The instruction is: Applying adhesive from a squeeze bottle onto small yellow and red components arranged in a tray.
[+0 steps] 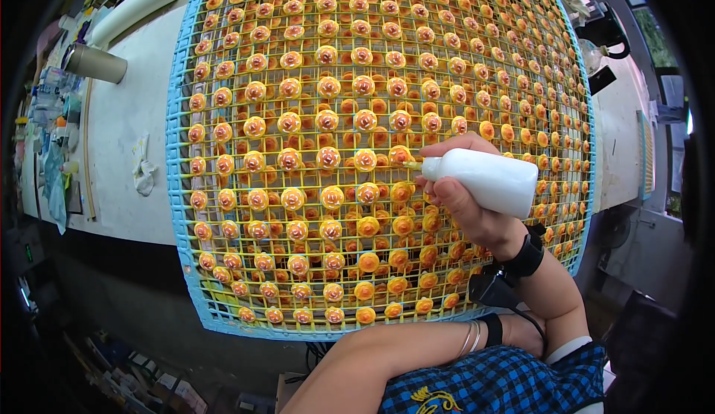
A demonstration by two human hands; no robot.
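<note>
My right hand (465, 190) is closed around a white squeeze bottle (491, 181), held nearly level. Its narrow yellowish nozzle (412, 165) points left and meets or almost meets an orange rosette-shaped piece (400, 155). Rosettes to the left, such as this one (328, 157), carry white marks and darker centres. Several nearer ones, like this rosette (368, 226), are plain orange-yellow. All sit in rows on a blue-rimmed rack (179, 190) with a yellow grid. My left arm crosses low in front of me; my left hand (523, 333) rests by my right forearm, its fingers hidden.
A pale table (134, 198) extends left of the rack, with a crumpled white cloth (143, 166), a metallic tumbler (95, 64) and a white roll (141, 8). More rosettes show beneath the grid. Black straps (527, 254) and a small black device (491, 287) are at my wrists.
</note>
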